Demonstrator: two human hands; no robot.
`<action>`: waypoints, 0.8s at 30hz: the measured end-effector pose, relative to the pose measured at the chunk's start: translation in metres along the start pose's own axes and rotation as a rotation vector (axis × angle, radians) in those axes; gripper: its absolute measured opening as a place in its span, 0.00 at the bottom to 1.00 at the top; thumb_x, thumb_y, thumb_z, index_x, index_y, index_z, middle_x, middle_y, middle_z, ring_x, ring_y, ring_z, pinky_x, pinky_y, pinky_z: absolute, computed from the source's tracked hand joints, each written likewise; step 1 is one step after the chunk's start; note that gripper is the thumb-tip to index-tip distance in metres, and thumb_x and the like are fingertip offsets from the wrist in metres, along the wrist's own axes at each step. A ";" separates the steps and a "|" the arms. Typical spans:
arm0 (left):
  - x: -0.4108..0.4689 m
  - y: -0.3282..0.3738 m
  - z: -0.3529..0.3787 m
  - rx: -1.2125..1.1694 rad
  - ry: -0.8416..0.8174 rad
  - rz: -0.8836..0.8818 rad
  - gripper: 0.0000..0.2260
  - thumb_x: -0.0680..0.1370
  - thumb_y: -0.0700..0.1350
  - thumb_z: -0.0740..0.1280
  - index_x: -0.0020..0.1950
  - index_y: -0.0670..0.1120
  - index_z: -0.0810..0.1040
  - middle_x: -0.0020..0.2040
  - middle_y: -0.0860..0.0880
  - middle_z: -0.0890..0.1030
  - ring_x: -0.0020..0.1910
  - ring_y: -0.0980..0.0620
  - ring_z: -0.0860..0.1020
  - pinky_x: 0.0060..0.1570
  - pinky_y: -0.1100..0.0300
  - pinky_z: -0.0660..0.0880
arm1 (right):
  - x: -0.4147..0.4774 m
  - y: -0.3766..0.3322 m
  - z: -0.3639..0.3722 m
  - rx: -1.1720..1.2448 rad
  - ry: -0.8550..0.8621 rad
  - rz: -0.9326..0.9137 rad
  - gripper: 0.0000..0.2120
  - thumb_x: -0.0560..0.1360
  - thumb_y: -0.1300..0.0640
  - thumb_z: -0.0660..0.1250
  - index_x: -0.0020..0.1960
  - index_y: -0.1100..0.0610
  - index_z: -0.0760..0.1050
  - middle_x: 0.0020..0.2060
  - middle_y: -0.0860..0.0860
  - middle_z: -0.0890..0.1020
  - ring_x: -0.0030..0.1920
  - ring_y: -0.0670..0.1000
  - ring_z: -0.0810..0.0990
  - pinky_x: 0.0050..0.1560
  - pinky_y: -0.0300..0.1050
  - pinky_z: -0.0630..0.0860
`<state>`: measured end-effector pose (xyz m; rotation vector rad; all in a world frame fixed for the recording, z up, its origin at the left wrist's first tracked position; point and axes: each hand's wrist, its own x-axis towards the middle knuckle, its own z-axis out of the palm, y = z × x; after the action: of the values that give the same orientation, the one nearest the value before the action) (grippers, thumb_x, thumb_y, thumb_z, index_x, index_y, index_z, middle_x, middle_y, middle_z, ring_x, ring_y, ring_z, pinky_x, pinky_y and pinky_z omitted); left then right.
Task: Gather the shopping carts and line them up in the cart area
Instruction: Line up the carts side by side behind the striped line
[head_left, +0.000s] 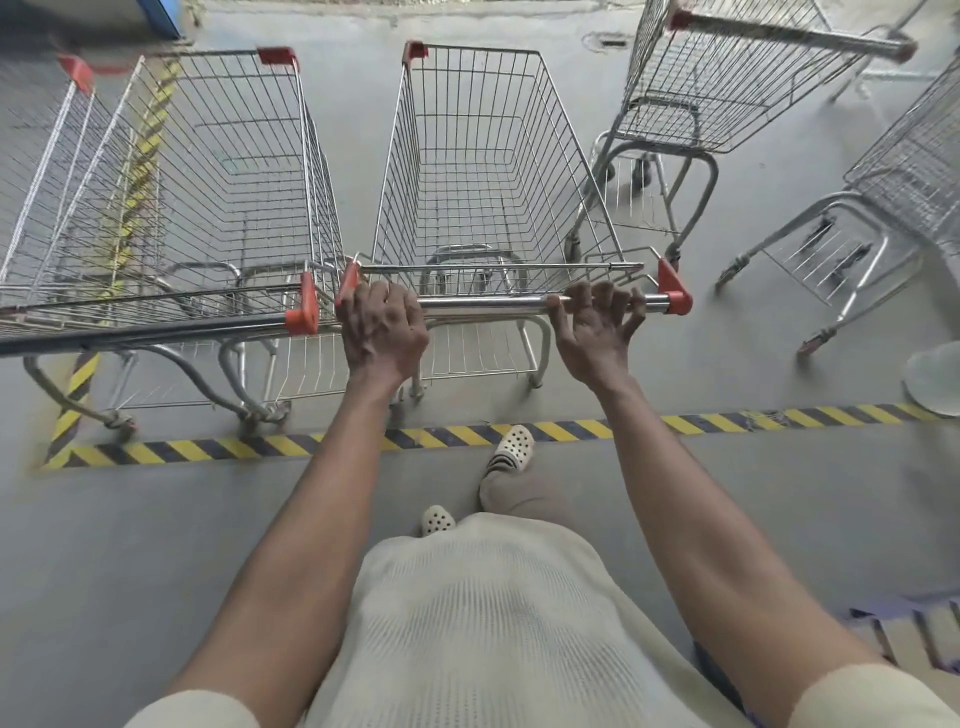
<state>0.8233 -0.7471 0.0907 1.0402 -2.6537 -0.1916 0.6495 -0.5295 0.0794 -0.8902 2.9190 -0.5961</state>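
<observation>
Left hand (384, 332), right hand (597, 332) on handle (483, 305)

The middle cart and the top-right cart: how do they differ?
The left hand and right hand hold the middle cart by its handle; the top-right cart is untouched. The middle cart stands parallel to its left neighbour; the top-right cart is skewed. Both are empty wire carts with red corners.
</observation>
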 end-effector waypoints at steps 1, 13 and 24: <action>-0.001 0.004 -0.001 -0.046 0.000 -0.002 0.18 0.83 0.49 0.52 0.44 0.44 0.77 0.44 0.44 0.80 0.48 0.44 0.74 0.67 0.48 0.62 | 0.000 -0.001 0.000 0.007 -0.008 0.006 0.20 0.81 0.34 0.47 0.57 0.47 0.69 0.56 0.48 0.64 0.71 0.54 0.60 0.75 0.53 0.35; 0.025 -0.001 0.003 -0.170 -0.199 0.256 0.25 0.82 0.66 0.54 0.50 0.48 0.80 0.44 0.47 0.83 0.38 0.51 0.73 0.59 0.47 0.68 | 0.006 -0.011 0.002 0.022 -0.012 0.024 0.17 0.83 0.36 0.51 0.55 0.47 0.71 0.56 0.51 0.64 0.72 0.55 0.59 0.75 0.53 0.36; 0.071 -0.010 0.012 -0.132 -0.171 0.255 0.17 0.81 0.60 0.58 0.42 0.51 0.76 0.37 0.52 0.78 0.38 0.47 0.75 0.53 0.51 0.65 | 0.046 -0.022 0.012 0.050 -0.043 0.061 0.20 0.81 0.32 0.49 0.56 0.44 0.70 0.59 0.52 0.65 0.73 0.60 0.57 0.75 0.64 0.45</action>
<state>0.7764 -0.8020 0.0925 0.6640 -2.8489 -0.4114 0.6241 -0.5751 0.0799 -0.7959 2.8680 -0.6350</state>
